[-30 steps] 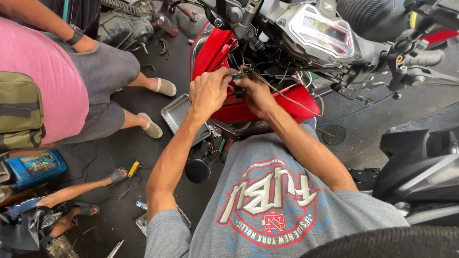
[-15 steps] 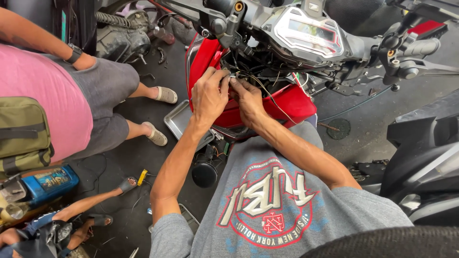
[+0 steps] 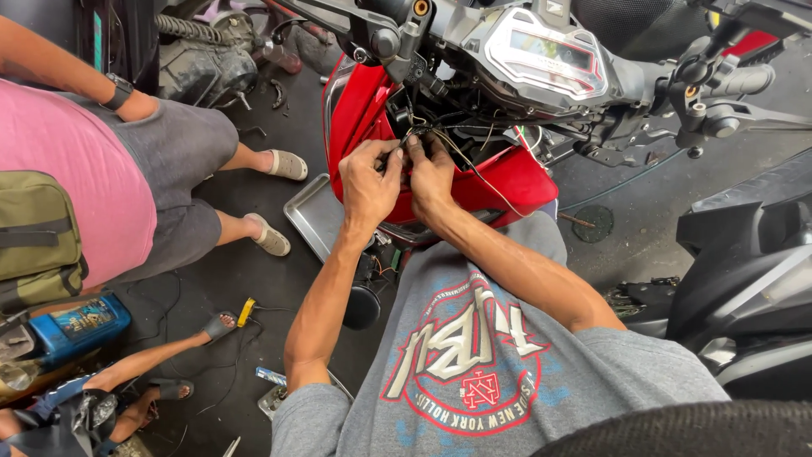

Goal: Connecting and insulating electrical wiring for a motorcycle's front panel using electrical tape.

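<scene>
Two hands, left hand [image 3: 368,182] and right hand [image 3: 431,173], are pinching one bundle of thin black wires [image 3: 414,135] between pressed-together fingers, just below one red plastic motorcycle fairing's [image 3: 507,178] opening.

1. The motorcycle [image 3: 474,161] stands at the far middle, with its instrument panel [image 3: 545,51] at the far edge and its handlebar grip [image 3: 736,80] to the far right.
2. Both hands meet on the wire bundle [image 3: 419,140] just below the panel: the left hand [image 3: 370,182] left of it, the right hand [image 3: 433,178] right, the two touching.
3. A metal tray [image 3: 309,216] lies on the floor, left of the motorcycle's front.
4. A seated person [image 3: 101,186] is at the left, feet toward the tray.
5. A second vehicle [image 3: 744,279] stands at the near right.
6. A rectangular can [image 3: 76,326] lies at the near left.
</scene>
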